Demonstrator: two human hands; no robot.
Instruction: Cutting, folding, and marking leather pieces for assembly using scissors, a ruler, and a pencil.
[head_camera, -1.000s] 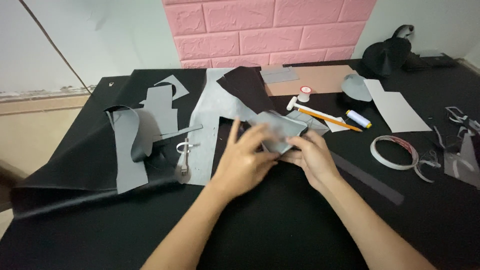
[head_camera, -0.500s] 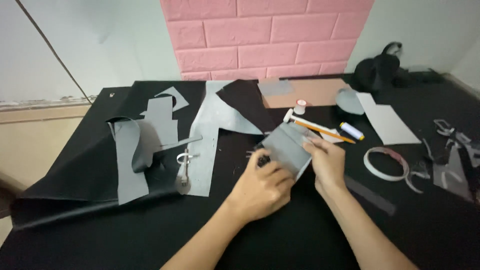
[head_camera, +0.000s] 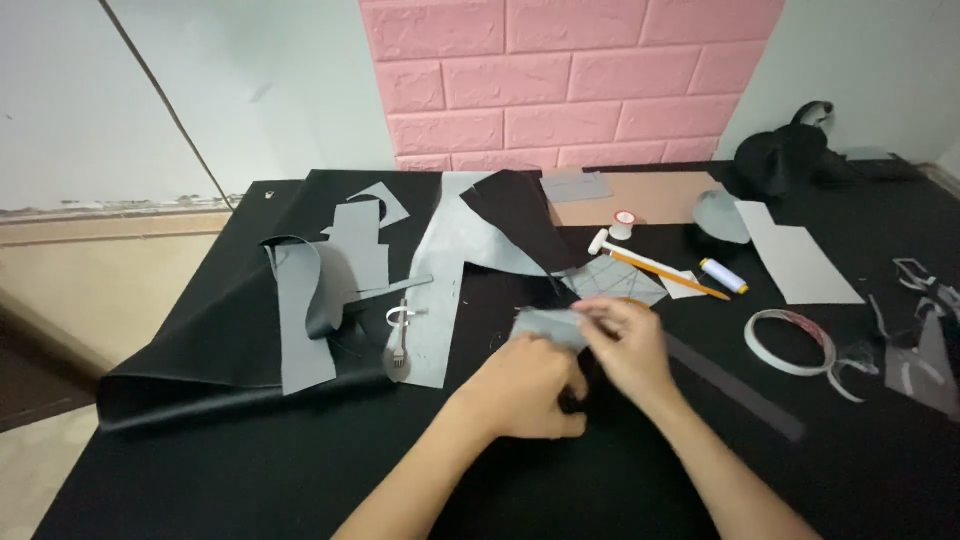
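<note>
Your left hand (head_camera: 528, 385) and right hand (head_camera: 625, 345) pinch small grey piece (head_camera: 548, 325), fingers clenched to steady it over black mat (head_camera: 250, 460)

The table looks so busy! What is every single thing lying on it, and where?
Folded grey piece: one, grey, held between both hands at centre.
Grey sheets: several, grey, left of centre on the black covering.
Black covering: one, black, spread over the table.
Pronged tool: one, metal, on a grey sheet left of the hands.
Small mallet: one, white-headed, behind the hands.
Pencil: one, orange, beside the mallet.
Thread spool: one, white and blue, right of the pencil.
Tape ring: one, whitish, at right.
White sheet: one, white, far right.
Left hand: gripping the piece from below.
Right hand: pinching its top edge.
</note>
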